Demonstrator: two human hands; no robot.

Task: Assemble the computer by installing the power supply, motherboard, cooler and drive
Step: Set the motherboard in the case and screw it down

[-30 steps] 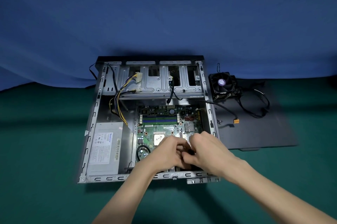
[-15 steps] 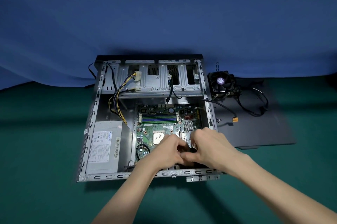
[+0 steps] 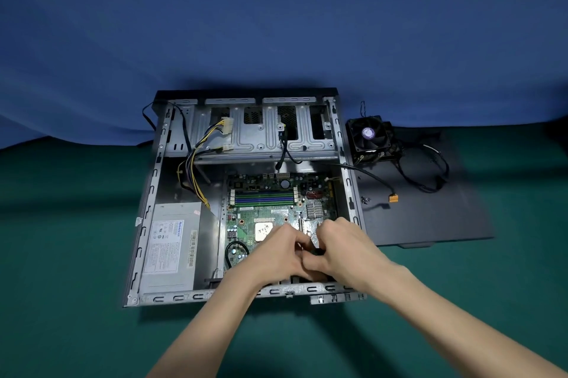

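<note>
The open grey computer case (image 3: 147, 214) lies flat on the green table. The power supply (image 3: 172, 248) sits in its near left corner, and the green motherboard (image 3: 264, 211) with its bare CPU (image 3: 262, 230) lies to the right of it. My left hand (image 3: 273, 257) and right hand (image 3: 344, 251) meet over the board's near right part, fingers curled. Between them they pinch a small black part (image 3: 317, 251), which is mostly hidden. The cooler (image 3: 370, 138) with its black fan stands outside the case, at the back right.
A dark side panel (image 3: 430, 218) lies right of the case, carrying the cooler, black cables, an orange connector (image 3: 393, 198) and small screws (image 3: 365, 200). The metal drive cage (image 3: 264, 138) spans the case's far end, with yellow and black power cables (image 3: 199, 156) hanging beside it. Blue cloth hangs behind.
Both hands stay together over the same spot on the board, with only slight finger shifts. Nothing else has moved.
</note>
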